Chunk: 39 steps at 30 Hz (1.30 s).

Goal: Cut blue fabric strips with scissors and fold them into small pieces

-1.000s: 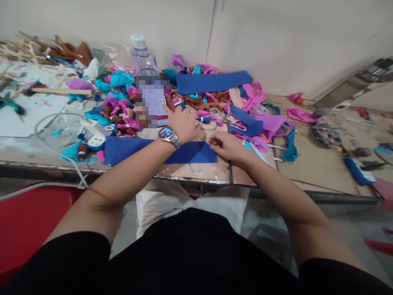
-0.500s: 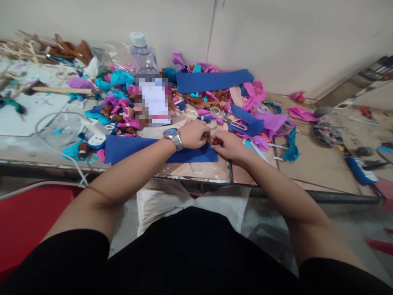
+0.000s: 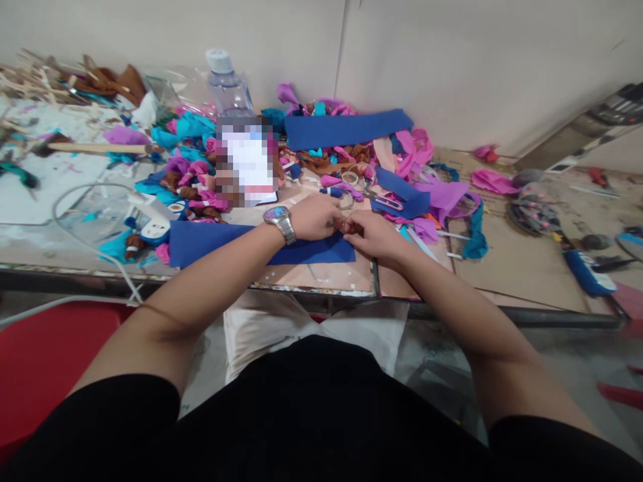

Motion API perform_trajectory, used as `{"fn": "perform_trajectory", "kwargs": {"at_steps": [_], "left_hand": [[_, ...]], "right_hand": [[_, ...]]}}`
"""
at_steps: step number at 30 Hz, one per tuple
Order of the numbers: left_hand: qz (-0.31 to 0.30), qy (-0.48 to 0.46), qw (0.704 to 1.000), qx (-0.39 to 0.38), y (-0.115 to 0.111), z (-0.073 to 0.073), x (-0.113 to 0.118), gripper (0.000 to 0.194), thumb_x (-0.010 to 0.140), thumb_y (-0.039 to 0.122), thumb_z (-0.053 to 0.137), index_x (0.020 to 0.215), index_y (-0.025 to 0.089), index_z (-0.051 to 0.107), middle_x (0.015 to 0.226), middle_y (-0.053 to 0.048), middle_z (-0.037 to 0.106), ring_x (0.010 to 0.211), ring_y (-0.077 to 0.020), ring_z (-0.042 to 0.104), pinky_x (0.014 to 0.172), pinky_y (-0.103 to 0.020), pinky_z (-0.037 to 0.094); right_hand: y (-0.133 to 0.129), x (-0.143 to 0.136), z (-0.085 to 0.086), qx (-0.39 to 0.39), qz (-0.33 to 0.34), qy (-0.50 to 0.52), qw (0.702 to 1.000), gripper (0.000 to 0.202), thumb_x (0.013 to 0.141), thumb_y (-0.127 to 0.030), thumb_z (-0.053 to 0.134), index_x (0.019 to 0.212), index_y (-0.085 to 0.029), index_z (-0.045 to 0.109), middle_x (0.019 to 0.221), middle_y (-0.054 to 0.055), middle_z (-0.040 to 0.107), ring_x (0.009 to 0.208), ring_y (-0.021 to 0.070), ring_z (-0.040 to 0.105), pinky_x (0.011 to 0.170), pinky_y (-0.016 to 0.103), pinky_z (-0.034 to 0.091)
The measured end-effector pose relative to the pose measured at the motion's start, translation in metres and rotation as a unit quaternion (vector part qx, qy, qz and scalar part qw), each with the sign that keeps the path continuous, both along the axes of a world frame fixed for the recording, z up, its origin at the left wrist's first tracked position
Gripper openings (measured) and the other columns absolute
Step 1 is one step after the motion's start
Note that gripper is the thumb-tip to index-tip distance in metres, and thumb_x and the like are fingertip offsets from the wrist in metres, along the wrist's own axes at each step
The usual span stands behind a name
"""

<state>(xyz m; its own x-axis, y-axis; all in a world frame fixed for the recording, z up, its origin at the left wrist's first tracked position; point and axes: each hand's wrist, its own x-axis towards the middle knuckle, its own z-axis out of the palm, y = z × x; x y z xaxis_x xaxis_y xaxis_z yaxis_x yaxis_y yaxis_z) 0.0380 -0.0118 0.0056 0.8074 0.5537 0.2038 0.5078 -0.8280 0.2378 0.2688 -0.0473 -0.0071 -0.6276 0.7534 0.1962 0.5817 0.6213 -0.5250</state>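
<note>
A long blue strip of crepe-like paper or cloth (image 3: 211, 242) lies along the table's front edge, under my wrists. Over its right part, my left hand (image 3: 315, 217), with a metal watch on the wrist, has its fingers curled. My right hand (image 3: 372, 234) meets it fingertip to fingertip in a pinch. Whatever lies between the fingertips is too small to make out. Just beyond the hands are a small blue roll (image 3: 330, 192), a ring of tape (image 3: 350, 178) and scissors (image 3: 384, 199). Another blue strip (image 3: 349, 129) rests on the coloured pile behind.
A phone (image 3: 251, 161) leans near a water bottle (image 3: 228, 87). Pink, purple, teal and brown scraps (image 3: 198, 181) heap around it. A white charger with cable (image 3: 155, 217) is at left. Cardboard (image 3: 507, 261) and a blue-handled tool (image 3: 587, 273) lie at right. A red chair (image 3: 55, 361) stands lower left.
The view has shifted slightly. My two hands have drawn a little closer together at the fingertips; the things on the table lie as before.
</note>
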Motion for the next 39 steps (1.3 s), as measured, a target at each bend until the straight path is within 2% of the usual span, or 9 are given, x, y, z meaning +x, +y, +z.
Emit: {"fn": "perform_trajectory", "kwargs": {"at_steps": [8,13,17,20,24,28,31,39], "left_hand": [[0.011,0.011,1.000,0.007,0.0004,-0.0018,0.0005,0.020,0.086,0.018,0.061,0.093,0.018,0.079,0.098,-0.010,0.072,0.091,-0.0233,0.066,0.082,-0.036,0.046],[0.026,-0.028,0.999,0.022,0.0001,0.0007,0.0001,0.021,0.094,0.022,0.056,0.103,0.017,0.074,0.108,-0.012,0.072,0.101,-0.0258,0.066,0.088,-0.038,0.047],[0.042,-0.036,0.998,0.015,0.0003,0.0034,-0.0024,0.019,0.095,0.025,0.056,0.104,0.019,0.072,0.102,-0.009,0.074,0.098,-0.0255,0.067,0.087,-0.037,0.047],[0.057,-0.035,0.998,-0.003,-0.0007,0.0037,-0.0028,0.023,0.097,0.025,0.053,0.109,0.020,0.071,0.101,-0.007,0.076,0.095,-0.0241,0.069,0.084,-0.036,0.046],[0.062,-0.040,0.997,-0.035,-0.0033,0.0039,-0.0009,0.030,0.096,0.023,0.051,0.119,0.020,0.071,0.105,-0.006,0.078,0.093,-0.0217,0.070,0.082,-0.033,0.047],[0.042,-0.018,0.998,-0.044,-0.0031,0.0037,0.0000,0.025,0.092,0.029,0.062,0.110,0.019,0.077,0.101,-0.007,0.079,0.088,-0.0217,0.069,0.079,-0.032,0.046],[0.040,-0.009,0.998,-0.039,-0.0012,0.0026,-0.0004,0.023,0.092,0.029,0.063,0.104,0.019,0.079,0.099,-0.007,0.078,0.088,-0.0215,0.068,0.078,-0.033,0.045],[0.033,-0.004,0.999,-0.030,0.0029,-0.0003,-0.0023,0.024,0.093,0.031,0.065,0.107,0.019,0.080,0.100,-0.008,0.078,0.090,-0.0222,0.067,0.081,-0.034,0.045]], "right_hand": [[-0.0017,-0.0015,0.0031,-0.008,-0.013,0.002,1.000,0.004,0.087,-0.023,0.063,0.090,-0.019,0.065,0.085,0.005,0.068,0.078,0.0200,0.058,0.075,0.031,0.042],[-0.0010,-0.0018,0.0077,0.000,-0.031,-0.011,0.999,0.017,0.096,-0.027,0.054,0.100,-0.018,0.068,0.092,0.009,0.070,0.083,0.0225,0.060,0.077,0.034,0.041],[0.0009,-0.0008,0.0063,0.006,-0.034,-0.013,0.999,0.024,0.100,-0.035,0.052,0.090,-0.018,0.067,0.086,0.008,0.069,0.081,0.0224,0.059,0.077,0.034,0.040],[0.0013,-0.0003,0.0039,0.011,-0.039,-0.012,0.999,0.025,0.098,-0.036,0.055,0.080,-0.019,0.063,0.079,0.006,0.066,0.077,0.0210,0.056,0.075,0.034,0.039],[0.0019,-0.0002,0.0005,0.016,-0.035,-0.009,0.999,0.023,0.096,-0.034,0.058,0.078,-0.020,0.062,0.078,0.006,0.067,0.077,0.0211,0.057,0.076,0.034,0.040],[0.0030,0.0005,-0.0020,0.025,-0.028,-0.015,0.999,0.024,0.096,-0.034,0.059,0.078,-0.020,0.063,0.079,0.006,0.068,0.080,0.0221,0.058,0.077,0.034,0.040],[0.0031,0.0008,-0.0018,0.026,-0.030,-0.019,0.999,0.024,0.097,-0.035,0.059,0.079,-0.020,0.064,0.079,0.006,0.068,0.079,0.0216,0.057,0.076,0.034,0.040],[0.0030,0.0013,-0.0003,0.010,-0.035,0.001,0.999,0.012,0.087,-0.030,0.068,0.088,-0.018,0.069,0.081,0.005,0.070,0.075,0.0199,0.058,0.073,0.032,0.041]]}}
